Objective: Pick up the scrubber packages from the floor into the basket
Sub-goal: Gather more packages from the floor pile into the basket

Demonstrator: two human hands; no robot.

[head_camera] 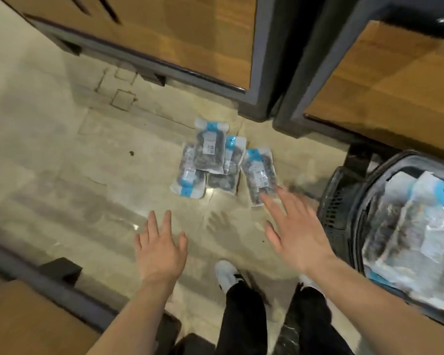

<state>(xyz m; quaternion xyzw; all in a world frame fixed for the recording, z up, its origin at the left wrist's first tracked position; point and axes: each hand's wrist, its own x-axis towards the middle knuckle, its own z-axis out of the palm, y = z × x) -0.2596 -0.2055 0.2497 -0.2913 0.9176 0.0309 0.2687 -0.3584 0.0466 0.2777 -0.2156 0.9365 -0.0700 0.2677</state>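
I spread my empty right hand (295,231) and left hand (162,248) over the floor's four clear blue-banded scrubber packages (210,160); I'd pinch the nearest first, dark basket (341,216) alongside.

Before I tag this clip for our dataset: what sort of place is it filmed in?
Probably a shop aisle. Low wood-panelled display units with dark frames line a polished tile floor, identical scrubber packages lie spilled there, and a dark shopping basket on the right holds more of them.
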